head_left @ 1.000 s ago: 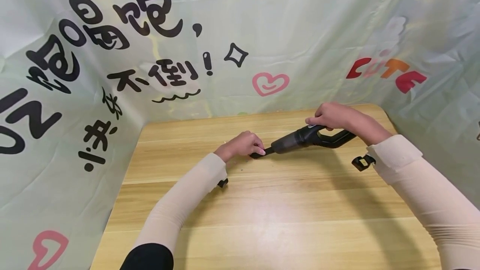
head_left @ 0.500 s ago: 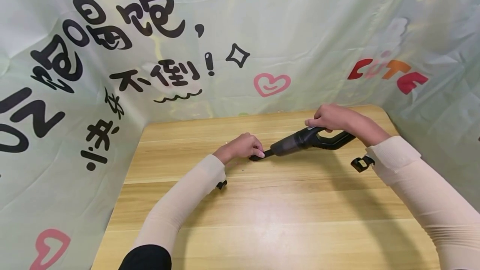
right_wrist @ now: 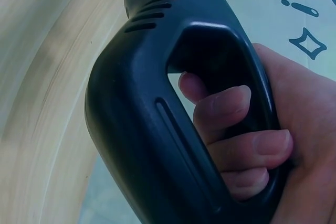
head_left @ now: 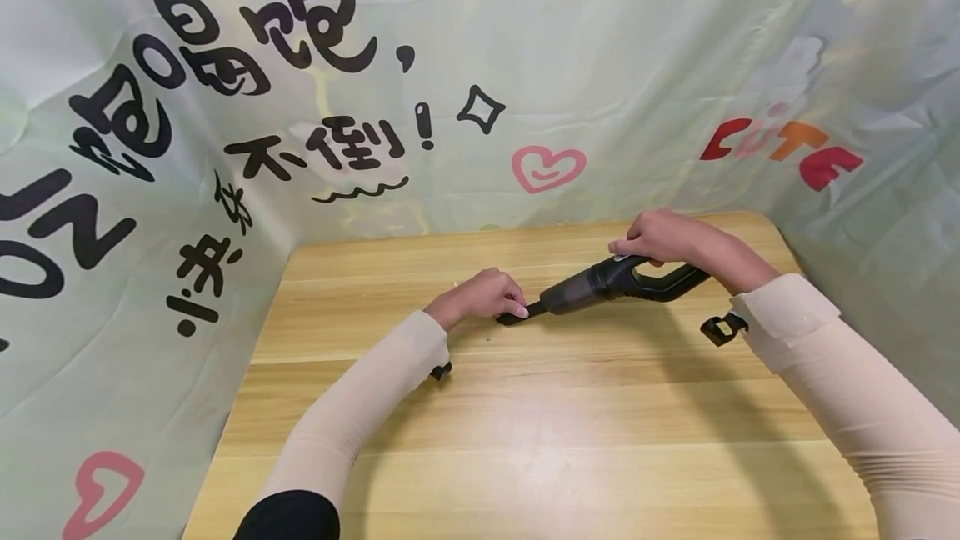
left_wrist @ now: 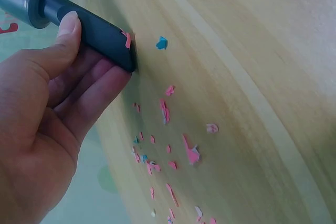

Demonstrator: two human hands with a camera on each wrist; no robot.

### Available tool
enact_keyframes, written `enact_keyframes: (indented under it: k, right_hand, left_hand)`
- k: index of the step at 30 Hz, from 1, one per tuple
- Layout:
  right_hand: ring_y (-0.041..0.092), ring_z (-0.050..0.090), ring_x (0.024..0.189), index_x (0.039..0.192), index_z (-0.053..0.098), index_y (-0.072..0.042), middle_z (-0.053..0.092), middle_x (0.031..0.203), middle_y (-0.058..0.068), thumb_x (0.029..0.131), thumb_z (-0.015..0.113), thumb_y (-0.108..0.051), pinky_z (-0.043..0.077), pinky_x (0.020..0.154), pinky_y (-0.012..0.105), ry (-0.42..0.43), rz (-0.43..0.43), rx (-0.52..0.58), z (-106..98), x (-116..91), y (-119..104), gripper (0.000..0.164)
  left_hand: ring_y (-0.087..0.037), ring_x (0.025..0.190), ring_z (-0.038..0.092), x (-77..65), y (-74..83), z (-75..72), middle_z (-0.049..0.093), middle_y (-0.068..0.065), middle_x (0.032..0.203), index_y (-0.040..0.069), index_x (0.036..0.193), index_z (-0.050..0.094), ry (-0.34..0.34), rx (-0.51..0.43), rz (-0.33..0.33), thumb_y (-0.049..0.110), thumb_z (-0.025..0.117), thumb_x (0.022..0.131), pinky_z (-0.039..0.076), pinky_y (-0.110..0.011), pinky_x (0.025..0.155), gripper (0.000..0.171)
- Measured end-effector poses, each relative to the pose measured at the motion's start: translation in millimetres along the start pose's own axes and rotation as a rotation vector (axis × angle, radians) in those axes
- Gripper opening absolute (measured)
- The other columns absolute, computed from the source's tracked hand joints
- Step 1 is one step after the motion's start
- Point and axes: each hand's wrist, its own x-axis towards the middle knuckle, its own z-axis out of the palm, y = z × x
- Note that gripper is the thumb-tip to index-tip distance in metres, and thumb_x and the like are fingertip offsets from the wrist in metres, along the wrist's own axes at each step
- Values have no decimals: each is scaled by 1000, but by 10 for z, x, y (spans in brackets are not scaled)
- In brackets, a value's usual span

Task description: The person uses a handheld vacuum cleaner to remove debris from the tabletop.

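Note:
A black handheld vacuum cleaner slants down to the left over the wooden table. My right hand grips its loop handle; in the right wrist view the fingers curl through the opening. My left hand pinches the flat nozzle between thumb and fingers, close over the tabletop. A pink scrap clings to the nozzle's edge. Pink paper scraps lie scattered beside the nozzle, with a blue scrap just off its tip. The left hand hides most of these scraps in the head view.
The wooden table reaches back to a pale printed curtain, which also hangs along both sides. A black wrist mount hangs beneath the right sleeve.
The head view has shifted slightly. The nozzle and left hand have moved a little to the left and down in it; both hands keep their hold on the vacuum cleaner.

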Motion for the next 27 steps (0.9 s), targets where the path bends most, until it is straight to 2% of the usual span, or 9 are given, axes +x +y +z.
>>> enact_keyframes:
  k: [8, 16, 27]
  right_hand:
    - [14, 42, 49, 67, 66, -14, 44, 50, -5, 108, 54, -42, 42, 72, 32, -4, -27, 18, 24, 3, -46, 51]
    - [13, 43, 48, 66, 67, -14, 44, 49, -5, 108, 55, -42, 43, 73, 32, -8, -38, 33, 45, 6, -63, 52]
    - [12, 36, 46, 63, 64, -14, 40, 47, -7, 108, 56, -40, 43, 72, 31, -19, -59, 81, 109, -23, -79, 52]
  left_hand:
    - [-6, 65, 62, -57, -16, 8, 80, 5, 94, 17, 103, 83, -2, 15, 0, 31, 72, 98, 55, -21, 76, 19]
    - [-4, 57, 56, -111, 5, 12, 80, 4, 91, 16, 102, 83, -14, 31, -5, 31, 72, 98, 54, -21, 71, 18]
    - [-2, 55, 47, -159, 17, 8, 77, 4, 86, 14, 100, 83, -58, 14, 13, 27, 72, 98, 48, -19, 67, 17]
